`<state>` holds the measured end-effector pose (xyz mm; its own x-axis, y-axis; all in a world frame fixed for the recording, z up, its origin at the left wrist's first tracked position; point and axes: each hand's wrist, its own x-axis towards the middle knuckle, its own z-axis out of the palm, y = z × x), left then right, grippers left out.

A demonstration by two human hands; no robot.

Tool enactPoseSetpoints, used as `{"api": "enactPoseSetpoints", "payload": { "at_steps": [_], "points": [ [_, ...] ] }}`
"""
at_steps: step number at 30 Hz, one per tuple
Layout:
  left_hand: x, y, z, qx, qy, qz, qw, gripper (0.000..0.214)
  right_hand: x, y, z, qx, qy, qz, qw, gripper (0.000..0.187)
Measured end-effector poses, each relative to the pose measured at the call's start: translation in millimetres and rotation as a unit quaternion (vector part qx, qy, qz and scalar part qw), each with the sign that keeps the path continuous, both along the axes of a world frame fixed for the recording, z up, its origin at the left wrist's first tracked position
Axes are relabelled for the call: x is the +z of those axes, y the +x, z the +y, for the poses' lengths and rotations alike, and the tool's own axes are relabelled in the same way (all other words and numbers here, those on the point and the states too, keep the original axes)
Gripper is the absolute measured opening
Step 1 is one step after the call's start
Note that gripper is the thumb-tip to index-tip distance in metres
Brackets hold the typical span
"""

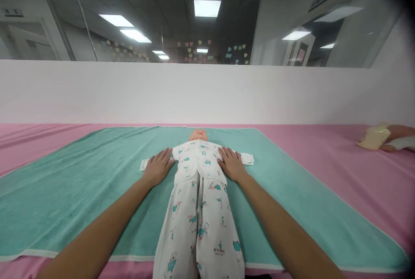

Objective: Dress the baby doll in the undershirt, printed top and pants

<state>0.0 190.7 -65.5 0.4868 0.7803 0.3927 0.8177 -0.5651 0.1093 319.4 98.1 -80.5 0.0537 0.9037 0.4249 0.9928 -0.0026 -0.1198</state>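
Infant manikin (198,135), printed pajamas (197,222): seems light, limp; hold at torso. My left hand (158,167), right hand (231,164) flat, open on shoulders; no grip.

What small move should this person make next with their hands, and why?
Probably slide the left hand and right hand gently down the printed baby top to smooth it: both lie flat on its chest, either side of the front, with the baby doll lying face up on the teal towel.
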Motion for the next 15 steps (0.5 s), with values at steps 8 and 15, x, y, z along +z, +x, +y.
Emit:
{"api": "enactPoseSetpoints", "payload": {
  "at_steps": [8,15],
  "points": [
    [-1.2,-34.2,12.2,0.05,-0.088,-0.015,0.995,0.066,-4.2,51.6,-13.8,-0.122,-0.099,0.063,0.986,0.064],
    [2.2,-58.8,-1.3,0.088,-0.126,0.02,0.988,0.071,-8.3,80.8,-45.7,-0.145,-0.135,0.088,0.976,0.069]
  ]
}}
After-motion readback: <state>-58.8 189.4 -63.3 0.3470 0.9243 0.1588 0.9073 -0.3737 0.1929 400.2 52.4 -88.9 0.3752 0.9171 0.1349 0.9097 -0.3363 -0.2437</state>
